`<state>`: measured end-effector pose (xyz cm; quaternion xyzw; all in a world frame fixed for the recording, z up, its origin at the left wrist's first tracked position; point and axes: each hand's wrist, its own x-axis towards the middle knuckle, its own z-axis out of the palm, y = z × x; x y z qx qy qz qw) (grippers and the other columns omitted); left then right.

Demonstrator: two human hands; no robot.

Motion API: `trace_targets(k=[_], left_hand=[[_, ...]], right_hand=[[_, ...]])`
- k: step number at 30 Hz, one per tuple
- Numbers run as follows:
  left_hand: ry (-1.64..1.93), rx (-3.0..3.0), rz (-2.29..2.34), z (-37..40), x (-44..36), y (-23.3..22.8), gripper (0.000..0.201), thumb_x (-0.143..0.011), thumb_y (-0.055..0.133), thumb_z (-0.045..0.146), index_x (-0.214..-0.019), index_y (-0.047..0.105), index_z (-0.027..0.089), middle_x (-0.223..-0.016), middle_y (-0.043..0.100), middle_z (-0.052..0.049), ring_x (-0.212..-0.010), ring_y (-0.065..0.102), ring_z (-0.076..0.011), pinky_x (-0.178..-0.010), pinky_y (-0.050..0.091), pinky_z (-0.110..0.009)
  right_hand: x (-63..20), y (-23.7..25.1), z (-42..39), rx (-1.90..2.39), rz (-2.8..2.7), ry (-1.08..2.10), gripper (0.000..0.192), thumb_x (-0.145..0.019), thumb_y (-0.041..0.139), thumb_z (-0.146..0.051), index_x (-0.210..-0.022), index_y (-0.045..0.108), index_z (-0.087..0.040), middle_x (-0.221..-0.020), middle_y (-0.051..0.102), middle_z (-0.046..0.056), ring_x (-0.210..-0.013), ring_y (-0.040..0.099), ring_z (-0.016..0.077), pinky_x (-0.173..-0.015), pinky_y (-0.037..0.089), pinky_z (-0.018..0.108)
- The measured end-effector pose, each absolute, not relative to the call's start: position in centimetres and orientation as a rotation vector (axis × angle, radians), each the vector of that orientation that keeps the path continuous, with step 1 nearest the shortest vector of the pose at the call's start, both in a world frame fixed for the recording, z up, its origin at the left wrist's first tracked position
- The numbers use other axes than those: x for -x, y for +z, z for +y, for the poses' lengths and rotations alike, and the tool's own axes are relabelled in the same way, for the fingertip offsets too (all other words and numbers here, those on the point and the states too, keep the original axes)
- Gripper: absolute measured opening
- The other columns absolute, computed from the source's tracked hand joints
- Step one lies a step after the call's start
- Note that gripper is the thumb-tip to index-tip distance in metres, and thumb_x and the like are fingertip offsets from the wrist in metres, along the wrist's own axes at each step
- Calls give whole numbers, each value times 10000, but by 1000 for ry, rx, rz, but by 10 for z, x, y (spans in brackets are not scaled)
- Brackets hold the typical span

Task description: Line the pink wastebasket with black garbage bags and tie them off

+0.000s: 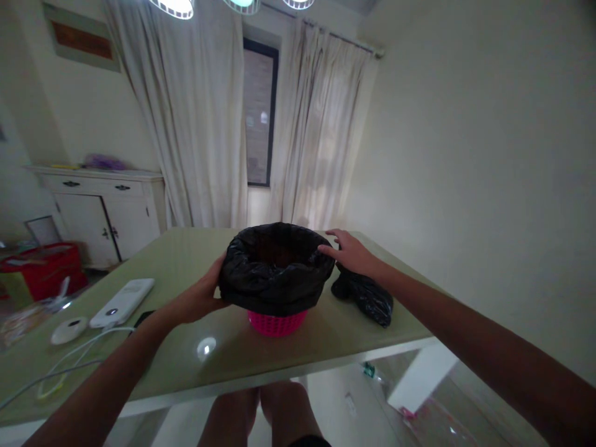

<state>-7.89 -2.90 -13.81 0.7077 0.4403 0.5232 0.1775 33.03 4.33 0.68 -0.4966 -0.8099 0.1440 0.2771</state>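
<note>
One black bag (279,288) lines the pink basket (277,323) between the left hand (205,297), against the bag's side with its grip unclear, and the right hand (352,251), fingers apart at the rim, where uneven pulling could slip the bag loose.

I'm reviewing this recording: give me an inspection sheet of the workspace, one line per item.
Surface: green tabletop, glossy, with a light's reflection near the front edge.
Things handled: pink basket upright, its upper part covered by a black bag folded over the rim; more black plastic lies to the right.
Clutter: white box and round white gadget at left.
Hands: left hand against the bag's side, fingertips hidden; right hand at its right rim, fingers spread.
Cables: pale cable looped beside the left forearm.
Surroundings: curtains, window, white cabinet.
</note>
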Motion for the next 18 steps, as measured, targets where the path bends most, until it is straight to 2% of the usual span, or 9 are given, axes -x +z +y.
trace_targets(k=[2,4,7,10,14,18], left_hand=[[1516,-1697,1238,-30,80,-128,1050,-661,896,298,-1627,494,220,-1504,681,-217,-1287,726,-358,-989,652,-467],[1551,-1388,1222,-30,71,-119,972,-681,858,325,-1593,531,240,-1382,757,-185,-1129,782,-324,-887,663,-436],[1498,-1227,1156,-29,49,-115,722,-603,898,343,-1297,753,208,-1167,832,-149,-1058,783,-360,-866,657,-487],[1475,-1200,1207,-26,39,-117,490,-536,929,344,-984,813,183,-1025,849,-128,-1027,775,-365,-845,650,-470],[1536,-977,1212,-15,46,-115,456,-553,926,415,-923,793,183,-965,846,-106,-905,782,-292,-710,622,-353],[1490,-1013,1149,-4,49,-108,435,-543,980,414,-792,755,137,-801,815,-122,-779,787,-305,-658,628,-366]], right_hand=[[-325,2,53,1496,-2028,759,561,-1033,661,-405,-1526,530,-170,-1511,634,201,-1218,704,291,-1001,633,449],[-317,-3,59,1495,-1919,1010,480,-1055,587,-323,-1518,534,-210,-1459,672,160,-1113,737,247,-809,673,354],[-307,-6,64,1446,-1899,979,434,-1044,550,-245,-1476,591,-224,-1400,704,126,-980,736,197,-649,640,265],[-304,-5,66,1452,-1919,947,433,-1034,574,-235,-1463,623,-213,-1282,746,119,-883,720,178,-612,622,251],[-307,-2,67,1429,-1916,1015,420,-1038,600,-237,-1456,631,-220,-1175,764,91,-835,707,156,-608,599,227],[-308,-1,69,1414,-1914,1045,427,-1013,619,-168,-1439,628,-184,-1016,758,57,-733,671,131,-563,541,204]])
